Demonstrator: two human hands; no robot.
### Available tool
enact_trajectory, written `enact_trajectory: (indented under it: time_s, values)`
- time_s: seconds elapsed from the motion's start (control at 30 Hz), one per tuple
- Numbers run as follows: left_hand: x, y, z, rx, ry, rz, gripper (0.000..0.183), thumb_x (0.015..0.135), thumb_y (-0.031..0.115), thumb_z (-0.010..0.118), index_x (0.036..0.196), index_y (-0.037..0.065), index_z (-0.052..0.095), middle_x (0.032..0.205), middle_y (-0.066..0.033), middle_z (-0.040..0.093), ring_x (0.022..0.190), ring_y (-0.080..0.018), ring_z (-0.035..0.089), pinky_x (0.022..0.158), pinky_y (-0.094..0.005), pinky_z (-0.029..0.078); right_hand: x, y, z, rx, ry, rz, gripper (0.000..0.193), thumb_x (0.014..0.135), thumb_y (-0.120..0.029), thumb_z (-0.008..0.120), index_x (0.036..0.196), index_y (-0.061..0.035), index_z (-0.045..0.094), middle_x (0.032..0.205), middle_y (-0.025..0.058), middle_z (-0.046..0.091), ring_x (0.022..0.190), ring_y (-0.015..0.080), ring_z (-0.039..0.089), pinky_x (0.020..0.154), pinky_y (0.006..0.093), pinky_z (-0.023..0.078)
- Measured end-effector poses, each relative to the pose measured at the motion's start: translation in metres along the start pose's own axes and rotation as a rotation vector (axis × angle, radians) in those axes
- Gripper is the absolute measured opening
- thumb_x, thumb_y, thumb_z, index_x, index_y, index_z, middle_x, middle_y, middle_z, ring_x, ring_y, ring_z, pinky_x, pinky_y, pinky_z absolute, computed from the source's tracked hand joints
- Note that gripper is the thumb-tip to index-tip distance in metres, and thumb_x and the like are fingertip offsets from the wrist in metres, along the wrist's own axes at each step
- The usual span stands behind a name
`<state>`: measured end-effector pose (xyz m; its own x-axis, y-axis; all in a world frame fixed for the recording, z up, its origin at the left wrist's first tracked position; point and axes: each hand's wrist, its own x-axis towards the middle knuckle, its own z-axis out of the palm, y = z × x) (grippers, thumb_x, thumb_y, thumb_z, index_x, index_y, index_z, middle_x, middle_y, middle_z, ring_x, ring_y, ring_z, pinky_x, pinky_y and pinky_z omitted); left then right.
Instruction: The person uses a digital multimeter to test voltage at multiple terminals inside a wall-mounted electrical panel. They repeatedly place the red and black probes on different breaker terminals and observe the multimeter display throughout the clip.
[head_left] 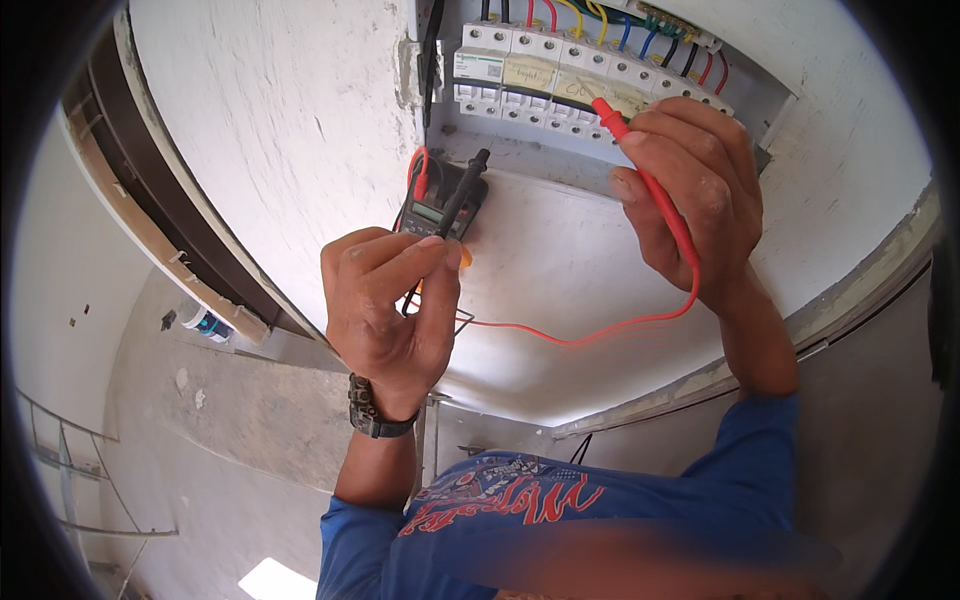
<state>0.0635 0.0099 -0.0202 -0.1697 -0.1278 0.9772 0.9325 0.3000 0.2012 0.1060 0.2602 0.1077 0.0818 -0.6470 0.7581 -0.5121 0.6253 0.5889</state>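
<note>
A red multimeter probe (667, 207) is pinched in my right hand (702, 195), its tip end pointing up and left in front of the row of white circuit breakers (590, 92). Whether the tip touches a breaker I cannot tell. My left hand (392, 300), with a dark watch on the wrist, pinches a black multimeter probe (463, 193) whose tip end points up, below the breakers. Behind that probe sits the dark multimeter (428, 208), with a small display and orange edges, partly hidden by my left hand. A red lead (570, 342) loops from the right-hand probe toward the meter.
Red, yellow, blue and black wires (625, 35) enter the breakers from above, inside a recessed box in a white wall (280, 110). A dark frame (180, 200) runs along the left. Below lies a concrete floor (250, 400) with a white and blue container (203, 322).
</note>
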Motion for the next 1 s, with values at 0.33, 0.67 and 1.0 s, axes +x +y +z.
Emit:
enact_trajectory:
  time_s: [0.33, 0.67, 1.0]
  values:
    - [0.004, -0.004, 0.007, -0.075, 0.016, -0.026, 0.031, 0.078, -0.007, 0.086, 0.102, 0.011, 0.075, 0.095, -0.0039, 0.073, 0.091, -0.0244, 0.066, 0.077, -0.0371, 0.051, 0.025, 0.020, -0.009, -0.108, -0.053, -0.079, 0.035, 0.078, -0.007, 0.093, 0.108, -0.0050, 0.075, 0.099, 0.0086, 0.076, 0.093, 0.0286, 0.072, 0.078, 0.0400, 0.060]
    - [-0.006, -0.010, 0.021, -0.037, 0.055, -0.008, 0.036, 0.077, -0.007, 0.087, 0.103, 0.013, 0.073, 0.093, -0.0027, 0.072, 0.089, -0.0255, 0.066, 0.076, -0.0374, 0.050, 0.029, 0.039, 0.022, 0.001, -0.096, -0.096, 0.031, 0.081, -0.005, 0.091, 0.108, -0.0041, 0.076, 0.097, 0.0096, 0.078, 0.090, 0.0285, 0.072, 0.079, 0.0402, 0.060]
    - [-0.004, -0.015, 0.050, -0.081, 0.082, 0.062, 0.038, 0.072, -0.009, 0.087, 0.101, 0.010, 0.072, 0.088, -0.0032, 0.069, 0.084, -0.0261, 0.064, 0.073, -0.0378, 0.049, 0.027, 0.043, 0.034, -0.022, -0.124, -0.103, 0.029, 0.081, -0.004, 0.091, 0.107, -0.0040, 0.077, 0.096, 0.0088, 0.079, 0.090, 0.0269, 0.072, 0.079, 0.0390, 0.059]
